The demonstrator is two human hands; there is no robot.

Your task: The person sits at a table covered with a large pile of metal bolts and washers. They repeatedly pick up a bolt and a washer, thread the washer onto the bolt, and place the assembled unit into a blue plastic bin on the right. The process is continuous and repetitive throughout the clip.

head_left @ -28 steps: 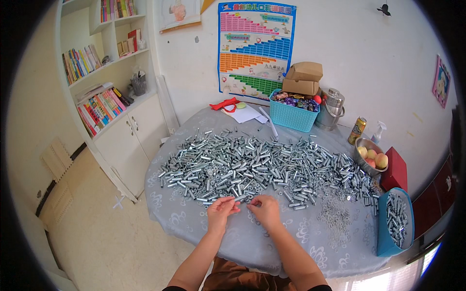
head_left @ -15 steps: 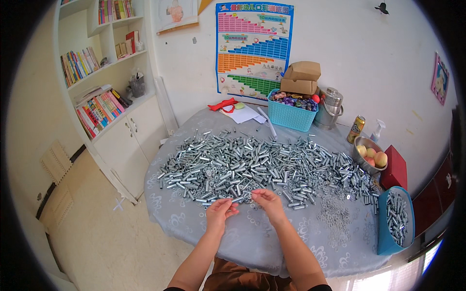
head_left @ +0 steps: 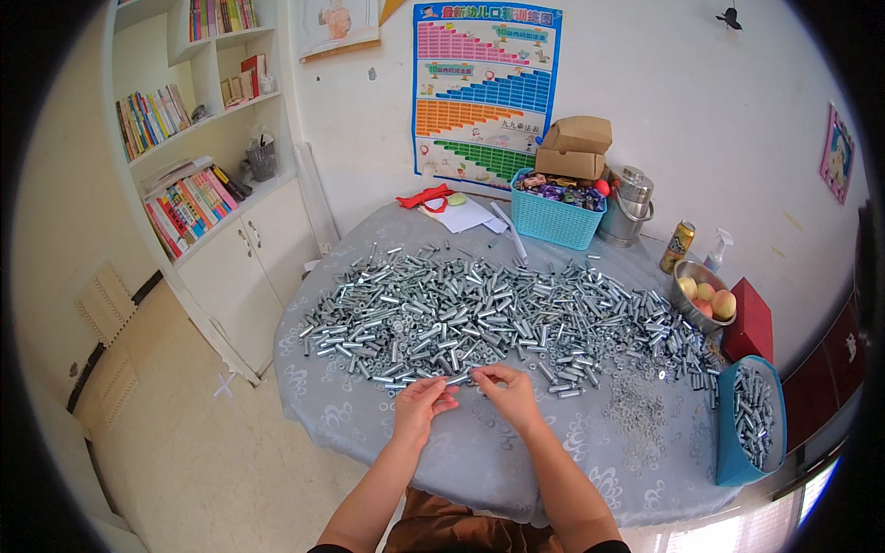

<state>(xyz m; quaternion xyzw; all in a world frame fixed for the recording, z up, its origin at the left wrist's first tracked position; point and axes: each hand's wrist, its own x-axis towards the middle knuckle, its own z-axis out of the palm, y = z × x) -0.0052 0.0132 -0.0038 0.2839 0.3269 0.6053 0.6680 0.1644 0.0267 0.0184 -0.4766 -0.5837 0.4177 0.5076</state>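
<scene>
A pale-walled room holds a round desk (head_left: pixel 479 461) under a grey patterned cloth, with a white bookshelf cabinet (head_left: pixel 212 184) at about ten o'clock and a coloured chart poster (head_left: pixel 484 92) on the wall at twelve. Across the desk's middle lies a broad heap of silver metal sleeves (head_left: pixel 498 318), their long axes lying every which way. At the heap's near edge, toward six o'clock, the left hand (head_left: pixel 422 405) and right hand (head_left: pixel 509 394) meet over one small metal sleeve (head_left: pixel 461 379); its long axis runs roughly left to right, from nine to three o'clock, tilted slightly up on the right. Each hand's grip is pinched nearly closed on an end of that piece, fingertips touching it, though how firmly cannot be told. The heap crowds just beyond the knuckles. At about four o'clock a scatter of small washers (head_left: pixel 634 405) lies flat on the cloth, and further right a blue bin (head_left: pixel 737 461) holds more sleeves. At one o'clock stand a teal basket (head_left: pixel 553 226), cardboard boxes (head_left: pixel 576 147) and a steel pot (head_left: pixel 631 198); at two to three o'clock, a drinks can (head_left: pixel 678 246), a bowl of fruit (head_left: pixel 705 300) and a red box (head_left: pixel 751 323).
</scene>
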